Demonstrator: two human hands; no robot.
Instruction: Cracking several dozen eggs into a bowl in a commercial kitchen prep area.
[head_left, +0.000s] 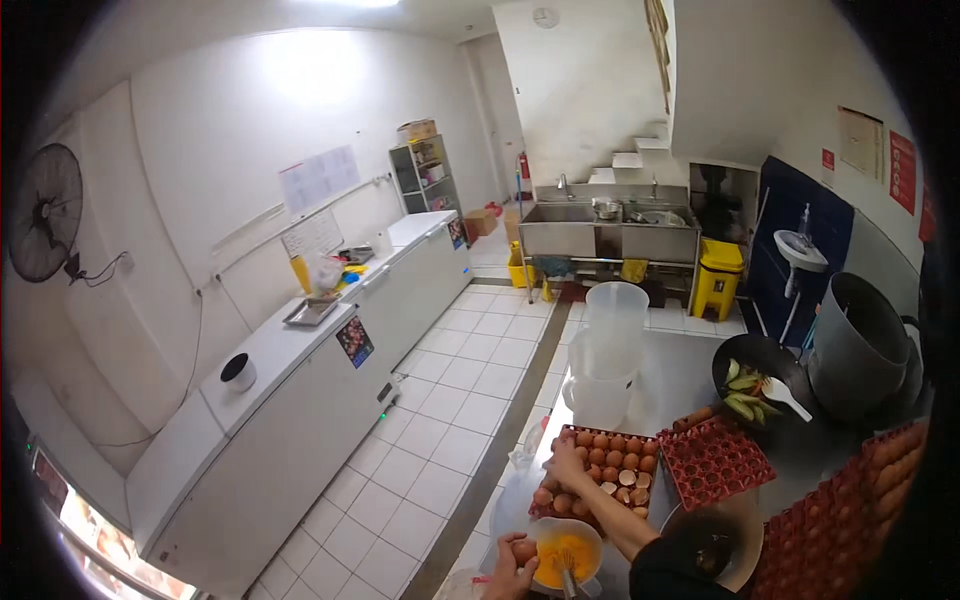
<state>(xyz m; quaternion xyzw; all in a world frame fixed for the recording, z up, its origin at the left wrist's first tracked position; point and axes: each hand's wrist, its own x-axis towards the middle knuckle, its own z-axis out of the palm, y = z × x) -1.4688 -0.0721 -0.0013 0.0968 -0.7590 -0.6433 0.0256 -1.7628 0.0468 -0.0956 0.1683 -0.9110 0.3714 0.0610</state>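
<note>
My left hand (512, 571) is shut on a brown egg (524, 553) beside a white plastic jug (597, 534). Inside the jug are yellow beaten eggs (551, 551) and a wire whisk (568, 576) with its handle towards me. My right hand (567, 463) reaches across a red egg tray (649, 472), its fingers on eggs at the far left corner; whether one is gripped is hidden. Whole brown eggs (615, 457) fill much of this tray, and broken shells (627, 477) sit in its right part.
An empty red tray (716, 463) overlaps a bowl (750, 551) on the steel table (679, 367). Stacked translucent jugs (616, 322), a wok (724, 352) with vegetables and a large grey pot (855, 352) stand beyond. More trays (817, 525) rise at right. White chest freezers (300, 405) line the left wall.
</note>
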